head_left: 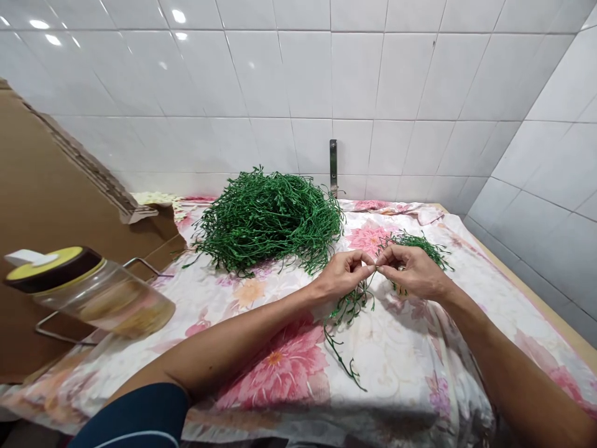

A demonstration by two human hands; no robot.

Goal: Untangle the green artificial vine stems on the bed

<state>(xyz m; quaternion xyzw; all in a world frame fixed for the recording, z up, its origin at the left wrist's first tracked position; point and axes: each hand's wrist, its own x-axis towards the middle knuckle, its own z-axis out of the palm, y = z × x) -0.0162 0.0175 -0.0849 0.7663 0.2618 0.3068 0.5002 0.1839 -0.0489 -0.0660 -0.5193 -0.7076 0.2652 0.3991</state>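
My left hand (342, 272) and my right hand (413, 270) meet over the cloth, fingertips nearly touching. Both are closed in a pinch on a thin green artificial plant stem, most of it covered by the fingers. Below my left hand hang green plastic sprigs (353, 303), and a longer loose sprig (344, 361) trails toward the near edge. Behind my right hand lies a small bunch of the same greenery (431, 250). A large heap of green artificial stems (270, 218) rests to the left, beyond my left hand.
A flowered cloth (289, 367) covers the table. At the left stand a cardboard box (51, 186) and a tilted clear bottle (135, 305) with a yellow and black lid, near a bent metal wire (60, 336). A metal bracket (333, 165) is on the tiled wall behind.
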